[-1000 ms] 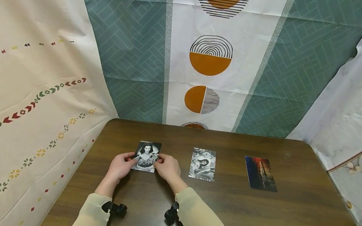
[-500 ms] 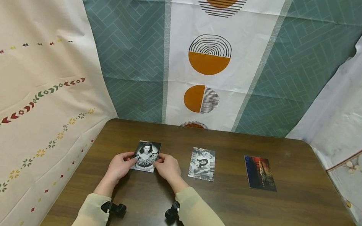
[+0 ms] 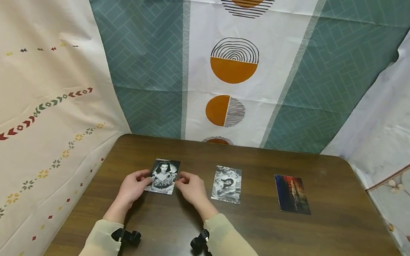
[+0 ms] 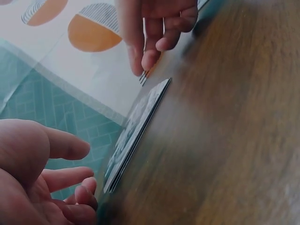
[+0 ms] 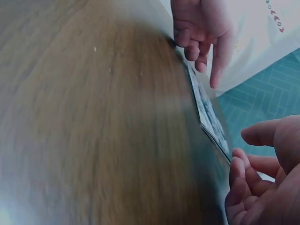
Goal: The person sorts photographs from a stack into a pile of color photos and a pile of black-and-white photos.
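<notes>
Black-and-white portrait photo (image 3: 162, 176) flat on dark wooden table (image 3: 329, 250), left of centre, long axis pointing away from the person, left hand (image 3: 133, 187) and right hand (image 3: 190, 188) flanking its side edges, fingers relaxed, gripping nothing.

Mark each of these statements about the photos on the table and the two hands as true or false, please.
1. Three photos lie in a row on the table. True.
2. Both hands are at the colour photo. False: the left hand and right hand are at the left black-and-white photo.
3. The middle photo is black and white. True.
4. The left photo stands upright on its edge. False: the wrist views show it lying flat on the wood.
5. Each hand is at one side of the left photo. True.
</notes>
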Motion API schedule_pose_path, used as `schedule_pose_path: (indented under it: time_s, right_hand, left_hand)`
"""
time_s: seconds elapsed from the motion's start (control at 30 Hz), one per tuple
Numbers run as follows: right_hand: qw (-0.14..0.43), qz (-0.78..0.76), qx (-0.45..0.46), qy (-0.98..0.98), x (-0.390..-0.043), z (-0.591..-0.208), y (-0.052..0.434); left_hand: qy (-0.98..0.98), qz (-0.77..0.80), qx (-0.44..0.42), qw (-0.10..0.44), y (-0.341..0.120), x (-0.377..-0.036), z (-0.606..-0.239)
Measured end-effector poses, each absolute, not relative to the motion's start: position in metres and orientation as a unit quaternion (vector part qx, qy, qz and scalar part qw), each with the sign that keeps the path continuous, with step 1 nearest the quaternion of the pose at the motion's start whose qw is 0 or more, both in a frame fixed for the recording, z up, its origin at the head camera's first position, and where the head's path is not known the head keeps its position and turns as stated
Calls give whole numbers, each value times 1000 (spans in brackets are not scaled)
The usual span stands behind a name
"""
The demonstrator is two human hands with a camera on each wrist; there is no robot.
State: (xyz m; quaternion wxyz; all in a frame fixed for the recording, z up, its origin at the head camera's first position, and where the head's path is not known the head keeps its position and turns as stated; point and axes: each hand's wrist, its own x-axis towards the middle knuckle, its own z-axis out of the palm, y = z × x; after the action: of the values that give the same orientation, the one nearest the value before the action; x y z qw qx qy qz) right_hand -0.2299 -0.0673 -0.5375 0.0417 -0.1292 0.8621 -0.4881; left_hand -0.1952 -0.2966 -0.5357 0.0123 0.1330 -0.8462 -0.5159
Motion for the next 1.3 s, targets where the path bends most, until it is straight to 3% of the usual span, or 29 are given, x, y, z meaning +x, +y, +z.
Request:
schedule_pose_path:
  time_s: [0.47, 1.0, 1.3]
  right_hand:
    - [37, -530, -123, 838, -231, -525, -13]
    - [11, -494, -64, 867, -231, -525, 68]
    - [9, -483, -20, 875, -232, -537, 109]
  left_hand:
    - [-837, -535, 90, 62, -255, -197, -525]
    - [-846, -532, -18, 21, -143, -210, -532]
    - [-851, -524, -31, -6, -108, -220, -539]
